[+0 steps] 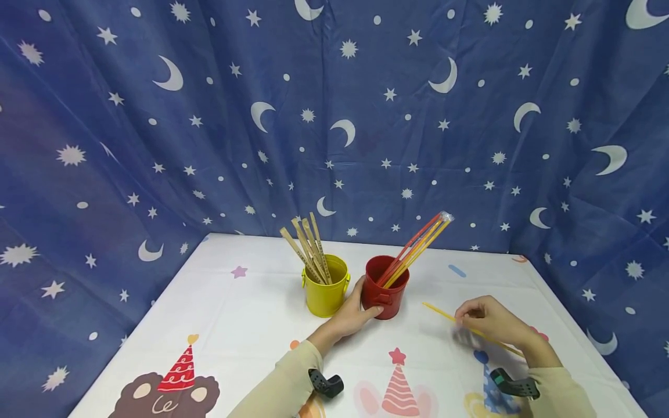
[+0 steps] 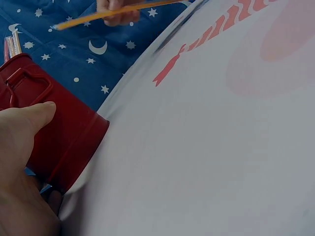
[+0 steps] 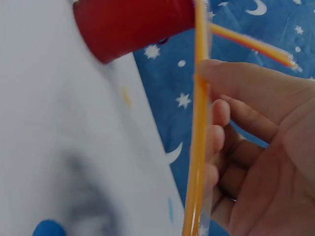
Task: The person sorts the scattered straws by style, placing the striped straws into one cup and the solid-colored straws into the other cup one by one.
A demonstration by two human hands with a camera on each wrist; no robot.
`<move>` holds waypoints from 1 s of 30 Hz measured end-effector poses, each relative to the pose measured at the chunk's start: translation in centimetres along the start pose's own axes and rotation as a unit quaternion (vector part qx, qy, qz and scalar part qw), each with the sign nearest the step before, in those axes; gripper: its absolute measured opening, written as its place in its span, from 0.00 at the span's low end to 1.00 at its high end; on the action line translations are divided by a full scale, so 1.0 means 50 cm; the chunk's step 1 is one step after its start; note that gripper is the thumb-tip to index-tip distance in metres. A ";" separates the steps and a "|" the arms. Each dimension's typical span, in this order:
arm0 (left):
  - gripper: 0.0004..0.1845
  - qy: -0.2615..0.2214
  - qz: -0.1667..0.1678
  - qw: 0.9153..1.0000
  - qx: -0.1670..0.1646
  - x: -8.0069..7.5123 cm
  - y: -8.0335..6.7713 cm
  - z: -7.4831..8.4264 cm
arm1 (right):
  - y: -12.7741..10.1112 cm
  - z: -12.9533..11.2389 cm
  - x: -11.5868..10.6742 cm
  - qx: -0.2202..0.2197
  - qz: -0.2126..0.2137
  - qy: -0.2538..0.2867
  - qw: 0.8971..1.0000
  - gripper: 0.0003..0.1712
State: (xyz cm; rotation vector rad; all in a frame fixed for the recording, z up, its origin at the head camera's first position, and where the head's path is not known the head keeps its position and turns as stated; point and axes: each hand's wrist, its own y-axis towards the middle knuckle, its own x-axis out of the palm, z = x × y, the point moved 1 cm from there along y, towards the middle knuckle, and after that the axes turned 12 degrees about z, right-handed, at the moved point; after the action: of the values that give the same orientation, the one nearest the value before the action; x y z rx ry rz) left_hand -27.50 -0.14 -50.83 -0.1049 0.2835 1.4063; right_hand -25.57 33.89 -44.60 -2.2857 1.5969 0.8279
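Observation:
A red bucket [image 1: 385, 293] stands mid-table holding several red and yellow straws [image 1: 418, 245]. My left hand [image 1: 351, 316] grips the bucket's near left side, thumb on its wall [image 2: 47, 110]. To the right, my right hand [image 1: 488, 320] pinches a yellow straw [image 1: 449, 316] in a clear wrapper, held low over the table with its tip pointing toward the bucket. In the right wrist view the straw [image 3: 197, 128] runs between thumb and curled fingers, with the red bucket [image 3: 133, 24] beyond. The left wrist view shows the bucket [image 2: 54, 132] and the far hand with the straw [image 2: 113, 10].
A yellow bucket [image 1: 325, 285] with several wooden sticks [image 1: 308, 247] stands just left of the red one. The table wears a white cloth [image 1: 245, 313] printed with party hats and a bear. A blue star-and-moon curtain [image 1: 334, 116] hangs close behind and at both sides.

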 end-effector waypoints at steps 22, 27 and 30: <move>0.48 -0.010 -0.007 1.000 0.002 0.001 0.001 0.007 | -0.019 -0.125 -0.019 -0.072 0.221 0.401 0.886 0.22; 0.48 -0.009 -0.002 1.000 0.002 -0.001 0.001 0.004 | -0.012 -0.143 -0.019 -0.070 0.216 0.458 0.859 0.21; 0.48 -0.005 0.000 1.000 -0.003 -0.003 -0.001 0.004 | -0.004 -0.158 -0.020 -0.061 0.219 0.473 0.851 0.20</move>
State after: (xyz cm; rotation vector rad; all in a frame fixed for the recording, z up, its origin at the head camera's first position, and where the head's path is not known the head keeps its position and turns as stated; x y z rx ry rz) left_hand -27.47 -0.24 -50.59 -0.1022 0.2706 1.4076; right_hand -23.18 30.89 -37.63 -2.6243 2.5729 -0.2664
